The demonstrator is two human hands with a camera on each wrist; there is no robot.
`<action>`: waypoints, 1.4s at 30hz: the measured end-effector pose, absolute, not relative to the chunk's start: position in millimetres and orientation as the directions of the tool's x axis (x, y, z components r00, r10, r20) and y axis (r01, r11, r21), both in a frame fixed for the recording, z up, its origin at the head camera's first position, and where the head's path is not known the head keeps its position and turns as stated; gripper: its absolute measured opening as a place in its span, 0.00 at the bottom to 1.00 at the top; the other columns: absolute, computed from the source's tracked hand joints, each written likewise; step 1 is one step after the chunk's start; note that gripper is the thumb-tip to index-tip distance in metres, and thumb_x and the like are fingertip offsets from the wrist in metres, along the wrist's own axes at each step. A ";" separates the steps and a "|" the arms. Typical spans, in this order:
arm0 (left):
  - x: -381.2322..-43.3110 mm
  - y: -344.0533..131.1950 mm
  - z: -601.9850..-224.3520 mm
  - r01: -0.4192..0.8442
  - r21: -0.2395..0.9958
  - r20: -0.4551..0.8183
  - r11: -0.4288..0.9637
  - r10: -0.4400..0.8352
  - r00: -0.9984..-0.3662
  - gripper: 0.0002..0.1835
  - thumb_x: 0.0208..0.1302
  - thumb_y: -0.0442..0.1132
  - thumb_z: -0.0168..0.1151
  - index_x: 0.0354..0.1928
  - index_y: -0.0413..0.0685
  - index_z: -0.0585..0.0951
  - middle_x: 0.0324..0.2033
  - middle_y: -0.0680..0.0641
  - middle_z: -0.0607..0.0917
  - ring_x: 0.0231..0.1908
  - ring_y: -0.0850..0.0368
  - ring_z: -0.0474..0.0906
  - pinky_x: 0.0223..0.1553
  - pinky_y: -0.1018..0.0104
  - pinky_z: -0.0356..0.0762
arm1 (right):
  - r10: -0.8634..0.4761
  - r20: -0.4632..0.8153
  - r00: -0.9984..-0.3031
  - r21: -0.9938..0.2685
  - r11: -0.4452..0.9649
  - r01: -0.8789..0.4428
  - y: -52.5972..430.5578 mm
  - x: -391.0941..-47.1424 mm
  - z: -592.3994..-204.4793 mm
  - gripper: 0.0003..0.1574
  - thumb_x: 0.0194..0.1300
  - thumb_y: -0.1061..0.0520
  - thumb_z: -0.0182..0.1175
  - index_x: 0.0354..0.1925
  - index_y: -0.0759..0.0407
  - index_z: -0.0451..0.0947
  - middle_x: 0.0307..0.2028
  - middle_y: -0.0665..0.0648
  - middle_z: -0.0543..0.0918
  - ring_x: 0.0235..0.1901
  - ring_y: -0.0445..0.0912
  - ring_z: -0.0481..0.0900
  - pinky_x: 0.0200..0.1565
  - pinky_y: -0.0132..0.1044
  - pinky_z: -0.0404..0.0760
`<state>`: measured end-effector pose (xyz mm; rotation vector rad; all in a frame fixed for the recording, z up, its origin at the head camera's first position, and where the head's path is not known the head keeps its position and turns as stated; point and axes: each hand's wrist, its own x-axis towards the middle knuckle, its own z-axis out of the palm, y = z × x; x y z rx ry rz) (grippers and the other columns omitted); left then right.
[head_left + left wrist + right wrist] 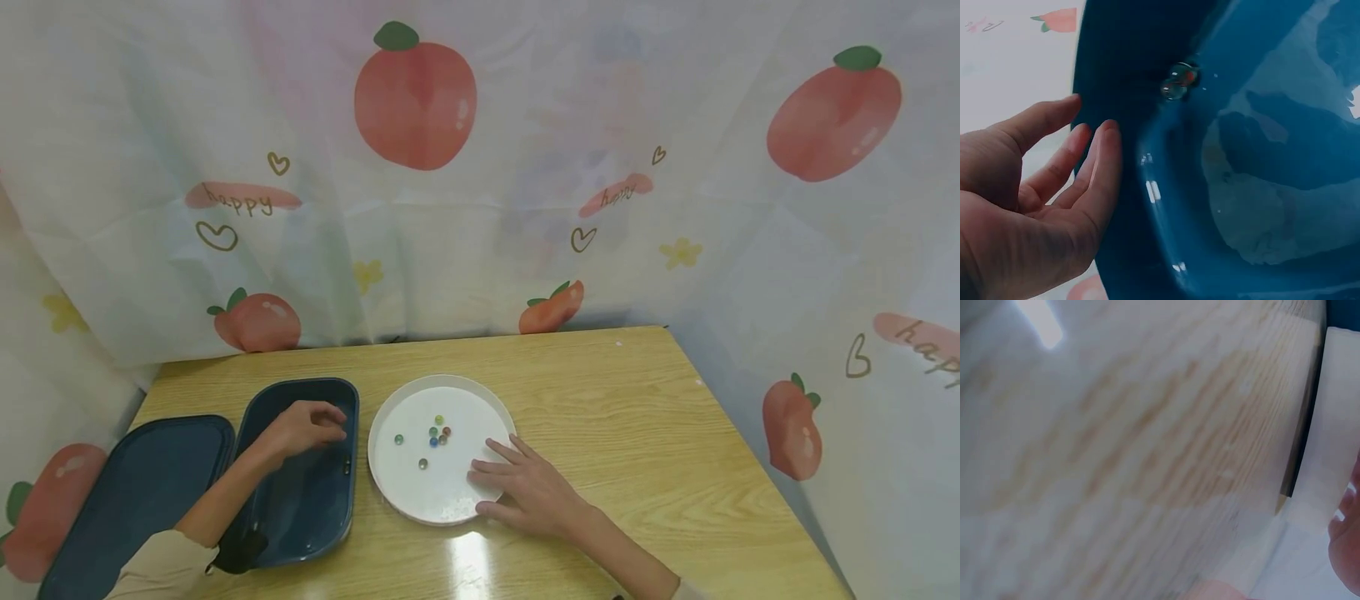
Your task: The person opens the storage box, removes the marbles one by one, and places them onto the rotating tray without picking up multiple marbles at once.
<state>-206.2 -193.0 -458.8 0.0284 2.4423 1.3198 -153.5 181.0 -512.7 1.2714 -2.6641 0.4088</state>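
My left hand (307,427) hovers over a deep blue tray (303,508), its fingers loosely bent with nothing between them. In the left wrist view, a pair of glass marbles (1179,81) lies against the tray's inner wall, a short way beyond the fingertips. To the right stands a round white plate (461,408) with a raised rim. Several coloured glass marbles (438,434) are scattered on its left half. Spread fingers of my right hand (528,487) reach over the plate's right rim. Only part of that hand shows in the right wrist view, beside the white rim (1335,419).
A flat dark blue lid or tray (150,467) lies left of the deep tray. Everything stands on a wood-grain table (630,417), backed and flanked by a fruit-printed curtain (480,233). A black device (242,550) sits on the left wrist.
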 end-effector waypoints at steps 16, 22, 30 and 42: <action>-201.3 -183.2 -468.8 -0.177 0.737 -0.388 0.652 0.194 -0.901 0.10 0.49 0.28 0.63 0.37 0.37 0.80 0.27 0.48 0.81 0.28 0.56 0.78 0.30 0.62 0.78 | -0.734 0.262 -0.626 -0.170 0.604 -0.779 181.9 -153.1 -513.9 0.29 0.64 0.33 0.48 0.55 0.44 0.76 0.55 0.42 0.75 0.63 0.47 0.60 0.64 0.50 0.49; -204.6 -182.3 -474.2 -0.185 0.709 -0.407 0.680 0.181 -0.895 0.08 0.47 0.27 0.64 0.33 0.39 0.81 0.25 0.48 0.79 0.26 0.57 0.78 0.28 0.63 0.78 | -0.735 0.251 -0.630 -0.170 0.607 -0.776 182.1 -153.1 -513.4 0.29 0.64 0.33 0.47 0.56 0.44 0.75 0.55 0.42 0.74 0.64 0.47 0.60 0.64 0.50 0.49; -206.8 -182.5 -481.9 -0.187 0.733 -0.411 0.654 0.208 -0.887 0.09 0.45 0.26 0.64 0.32 0.37 0.80 0.24 0.47 0.79 0.25 0.55 0.78 0.27 0.61 0.79 | -0.733 0.253 -0.632 -0.177 0.607 -0.775 181.8 -152.5 -513.4 0.29 0.64 0.33 0.47 0.56 0.44 0.76 0.55 0.42 0.75 0.64 0.47 0.59 0.64 0.50 0.49; -210.0 -182.6 -485.2 -0.162 0.734 -0.410 0.659 0.240 -0.880 0.03 0.47 0.27 0.62 0.27 0.38 0.81 0.24 0.45 0.81 0.25 0.56 0.78 0.28 0.62 0.79 | -0.732 0.266 -0.627 -0.189 0.599 -0.778 181.3 -153.4 -512.0 0.29 0.63 0.34 0.49 0.54 0.45 0.77 0.54 0.43 0.75 0.63 0.47 0.61 0.63 0.51 0.51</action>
